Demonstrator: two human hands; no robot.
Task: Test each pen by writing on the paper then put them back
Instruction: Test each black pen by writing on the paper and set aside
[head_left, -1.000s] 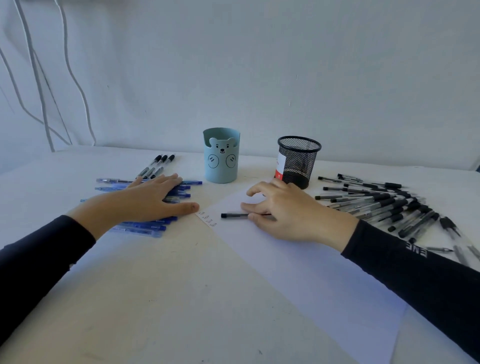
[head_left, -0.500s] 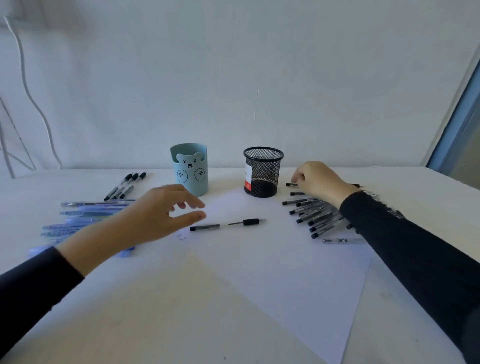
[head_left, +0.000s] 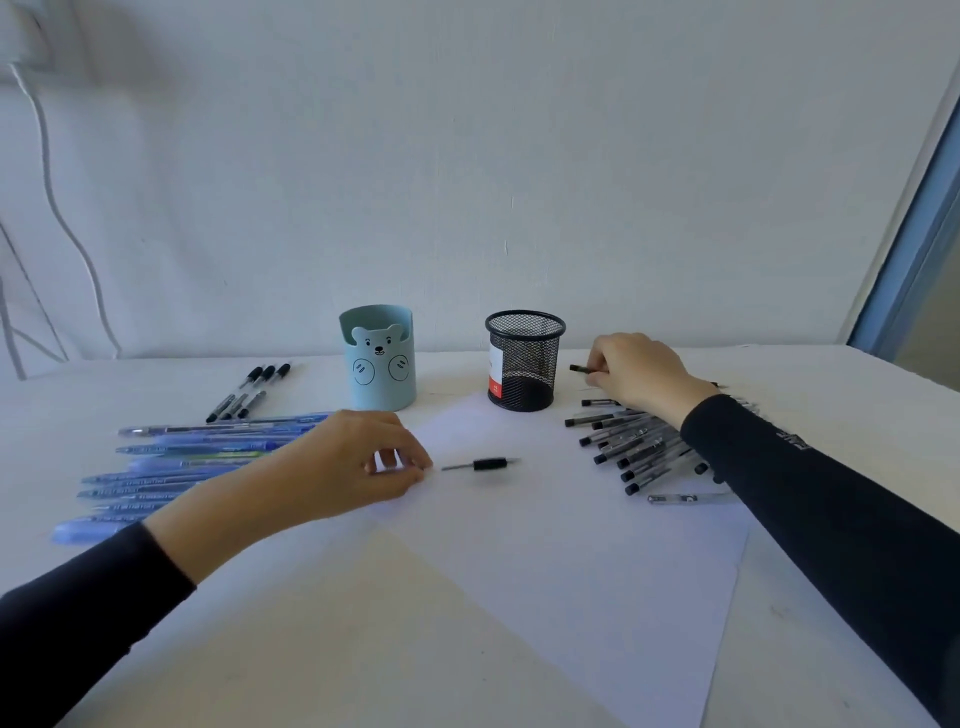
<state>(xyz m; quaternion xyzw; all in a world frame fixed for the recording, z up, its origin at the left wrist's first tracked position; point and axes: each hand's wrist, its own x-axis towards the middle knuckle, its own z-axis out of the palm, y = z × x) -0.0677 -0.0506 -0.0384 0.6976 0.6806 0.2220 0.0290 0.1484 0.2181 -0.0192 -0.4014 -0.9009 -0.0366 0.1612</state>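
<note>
pen (head_left: 488, 463): left-right, tip right | left hand (head_left: 353, 462): pinches tail | right hand (head_left: 636, 371): second pen (head_left: 581, 369)

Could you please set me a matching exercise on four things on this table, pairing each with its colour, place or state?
Things:
1. bear holder
2. mesh holder
3. blue pens
4. right hand

Descriptions:
A. pinches a black pen
B. black, with a red-and-white label
C. light blue
D. lying flat in rows, far left

Pairs: 1-C, 2-B, 3-D, 4-A.
</note>
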